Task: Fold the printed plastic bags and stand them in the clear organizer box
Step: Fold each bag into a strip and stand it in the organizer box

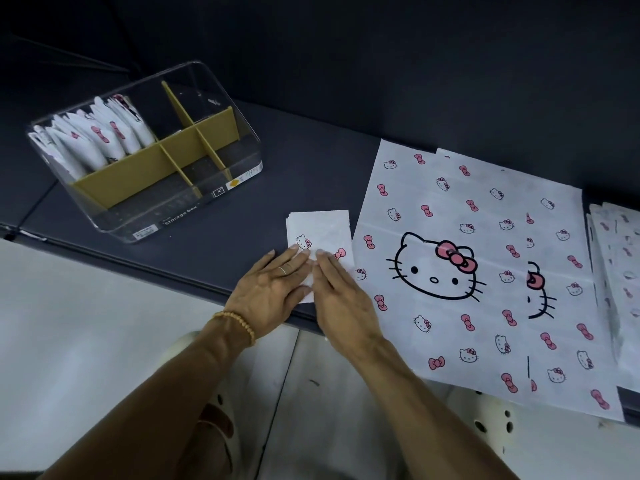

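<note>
Folded bag (320, 233), a narrow white strip printed with cats and bows, is pressed flat on the dark table (221, 237) by both hands side by side. Left hand (273, 289) and right hand (341, 299) are laid on it with straight fingers. Flat bags (485, 271) are spread just right of it. Folded bags (93, 136) are stood in the clear box (145, 216), in its rear-left compartment.

Plain packing or home work spot, dark table (214, 237) against dark wall (381, 46), pale tiled floor (86, 306), labelled organizer box (180, 216), printed bags (467, 265) laid out flat
</note>
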Action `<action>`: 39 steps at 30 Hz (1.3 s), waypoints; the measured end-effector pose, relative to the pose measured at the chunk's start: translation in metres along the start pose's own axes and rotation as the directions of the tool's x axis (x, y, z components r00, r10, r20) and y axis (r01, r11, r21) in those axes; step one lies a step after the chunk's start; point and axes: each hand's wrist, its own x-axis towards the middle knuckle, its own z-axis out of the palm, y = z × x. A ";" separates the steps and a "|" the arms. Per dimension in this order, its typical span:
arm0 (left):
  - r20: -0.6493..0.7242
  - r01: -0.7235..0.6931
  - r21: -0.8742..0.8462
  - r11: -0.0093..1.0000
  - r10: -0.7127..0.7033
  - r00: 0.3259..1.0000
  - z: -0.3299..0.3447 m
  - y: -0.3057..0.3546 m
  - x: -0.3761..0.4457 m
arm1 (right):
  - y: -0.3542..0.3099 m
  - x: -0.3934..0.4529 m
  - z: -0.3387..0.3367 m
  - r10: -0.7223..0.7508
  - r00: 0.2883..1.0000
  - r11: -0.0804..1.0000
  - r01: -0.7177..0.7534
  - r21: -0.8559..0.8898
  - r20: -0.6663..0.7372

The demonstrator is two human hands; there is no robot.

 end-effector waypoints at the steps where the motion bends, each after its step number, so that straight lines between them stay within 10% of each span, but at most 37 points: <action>1: 0.003 0.001 0.010 1.000 -0.001 1.000 0.000 0.000 0.000 | 0.007 -0.001 -0.002 -0.016 1.000 1.000 0.016 -0.014 0.008; 23: 0.188 0.052 0.076 0.996 -0.066 0.980 -0.005 0.010 0.005 | 0.050 -0.005 -0.037 -0.161 0.987 0.985 0.160 -0.069 0.003; 29: -0.025 0.020 -0.022 1.000 -0.020 0.999 -0.013 0.013 0.009 | 0.052 0.008 -0.044 -0.008 0.990 0.993 -0.009 0.114 0.144; 33: 0.016 0.271 -0.264 0.926 -0.277 0.961 -0.022 0.007 0.015 | 0.052 0.024 -0.045 0.328 0.929 0.815 -0.371 0.446 0.173; 39: 0.060 0.602 -0.407 0.687 -0.638 0.768 -0.014 0.007 0.031 | 0.043 0.051 -0.039 0.498 0.819 0.660 -0.572 0.487 0.286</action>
